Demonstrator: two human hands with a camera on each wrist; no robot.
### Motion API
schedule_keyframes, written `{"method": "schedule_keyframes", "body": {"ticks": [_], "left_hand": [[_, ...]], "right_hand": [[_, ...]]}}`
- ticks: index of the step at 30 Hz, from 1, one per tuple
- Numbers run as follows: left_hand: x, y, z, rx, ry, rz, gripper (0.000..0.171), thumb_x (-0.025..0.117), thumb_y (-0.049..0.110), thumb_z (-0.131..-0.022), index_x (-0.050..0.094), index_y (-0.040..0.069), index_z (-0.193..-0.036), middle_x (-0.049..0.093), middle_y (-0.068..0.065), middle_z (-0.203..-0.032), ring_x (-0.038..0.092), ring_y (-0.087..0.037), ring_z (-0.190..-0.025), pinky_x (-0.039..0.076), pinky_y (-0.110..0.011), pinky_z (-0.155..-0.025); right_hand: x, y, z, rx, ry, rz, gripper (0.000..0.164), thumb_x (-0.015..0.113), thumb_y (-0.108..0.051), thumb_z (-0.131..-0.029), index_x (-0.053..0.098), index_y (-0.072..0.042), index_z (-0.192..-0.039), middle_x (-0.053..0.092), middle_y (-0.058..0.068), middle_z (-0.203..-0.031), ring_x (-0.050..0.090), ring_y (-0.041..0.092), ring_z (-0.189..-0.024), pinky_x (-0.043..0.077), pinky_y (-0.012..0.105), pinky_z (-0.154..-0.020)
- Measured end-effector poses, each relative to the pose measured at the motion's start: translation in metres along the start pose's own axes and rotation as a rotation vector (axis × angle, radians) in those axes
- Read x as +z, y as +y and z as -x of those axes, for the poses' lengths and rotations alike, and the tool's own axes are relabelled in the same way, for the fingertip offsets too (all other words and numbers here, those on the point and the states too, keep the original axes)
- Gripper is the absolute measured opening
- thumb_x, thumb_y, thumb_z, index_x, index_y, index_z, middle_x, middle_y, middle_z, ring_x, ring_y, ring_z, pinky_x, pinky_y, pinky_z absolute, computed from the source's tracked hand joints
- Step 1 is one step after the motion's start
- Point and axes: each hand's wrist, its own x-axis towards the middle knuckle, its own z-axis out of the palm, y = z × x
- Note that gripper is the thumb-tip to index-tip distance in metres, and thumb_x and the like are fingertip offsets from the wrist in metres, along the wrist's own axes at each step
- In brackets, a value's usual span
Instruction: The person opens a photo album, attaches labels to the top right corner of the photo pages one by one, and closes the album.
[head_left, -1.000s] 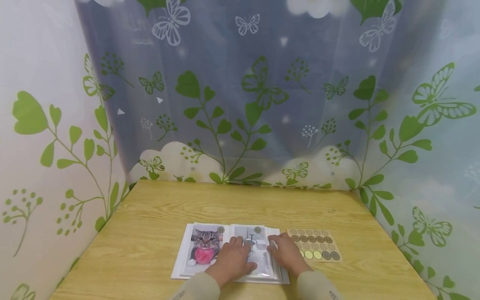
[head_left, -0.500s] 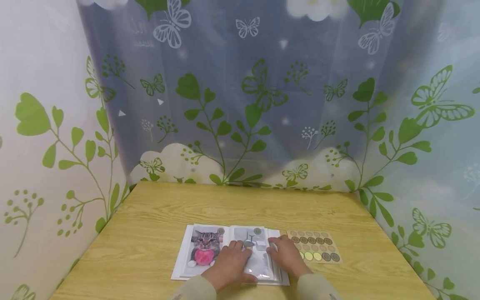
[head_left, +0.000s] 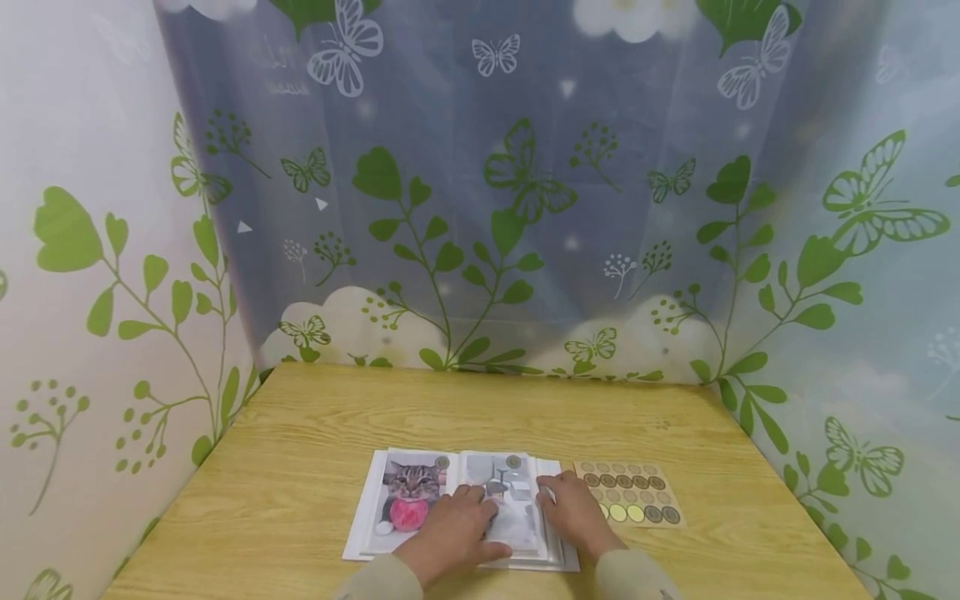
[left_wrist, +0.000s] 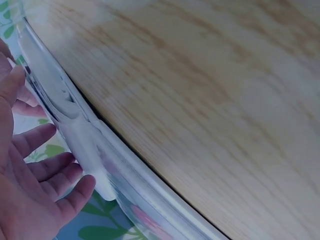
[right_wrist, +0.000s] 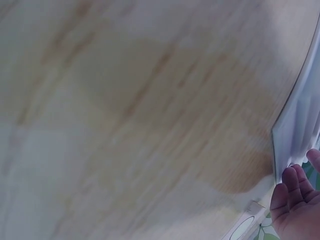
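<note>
An open photo album [head_left: 366, 506] lies on the table, a cat holding a pink heart pictured on its left page [head_left: 411, 492] and a pale grey scene on its right page [head_left: 517, 525]. My left hand [head_left: 457, 529] rests across the inner part of the right page, covering some of both pictures. In the left wrist view its fingers [left_wrist: 65, 185] are spread and loosely bent beside the album. My right hand [head_left: 576, 512] lies at the album's right side, fingertips at the page edges. In the right wrist view its fingers [right_wrist: 292, 187] stand extended by the cover's corner.
A sticker sheet [head_left: 678, 492] with rows of round stickers, some spots showing yellow, lies right of the album, partly behind the right hand. The wooden table [head_left: 315, 417] meets a patterned curtain [head_left: 480, 250] at the back and sides.
My left hand has slid a little left and toward me over the right page, showing more of its picture. The right hand has hardly moved at the page edges.
</note>
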Motion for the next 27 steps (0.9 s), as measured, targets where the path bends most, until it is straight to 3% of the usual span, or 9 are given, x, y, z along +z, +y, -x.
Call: {"method": "schedule_keyframes", "body": {"ticks": [7,12,19,27], "left_hand": [[0.000,-0.002,0.002,0.058,0.071,-0.058,0.048,0.065,0.065,-0.084,0.066,0.017,-0.085,0.060,0.002,-0.087,0.057,-0.016,-0.080,0.049,-0.030,-0.062],[0.002,0.001,0.002,0.045,0.062,-0.082,0.050,0.065,0.066,-0.083,0.068,0.016,-0.089,0.062,0.002,-0.090,0.058,-0.016,-0.081,0.049,-0.030,-0.063],[0.004,0.008,0.001,-0.006,0.054,-0.134,0.061,0.069,0.072,-0.074,0.069,0.015,-0.098,0.063,-0.002,-0.098,0.059,-0.018,-0.088,0.048,-0.031,-0.065],[0.006,0.004,0.004,0.020,0.072,-0.105,0.056,0.068,0.067,-0.080,0.068,0.015,-0.102,0.063,-0.001,-0.097,0.059,-0.018,-0.087,0.049,-0.031,-0.065]], "right_hand": [[0.002,-0.001,0.000,0.042,-0.008,-0.012,0.033,0.062,-0.020,-0.095,0.067,-0.003,-0.122,0.060,0.020,-0.113,0.059,0.039,-0.105,0.048,0.057,-0.093],[0.003,-0.002,-0.001,0.086,-0.029,0.002,0.038,0.068,-0.024,-0.092,0.066,-0.004,-0.124,0.059,0.018,-0.114,0.058,0.037,-0.107,0.047,0.056,-0.095],[0.005,-0.003,0.003,0.066,0.021,0.019,0.039,0.071,-0.022,-0.089,0.067,-0.003,-0.122,0.060,0.021,-0.115,0.059,0.039,-0.107,0.048,0.056,-0.094],[0.007,-0.006,0.007,-0.016,0.026,0.088,0.043,0.065,-0.022,-0.093,0.062,-0.002,-0.131,0.053,0.023,-0.139,0.049,0.043,-0.128,0.039,0.063,-0.103]]}}
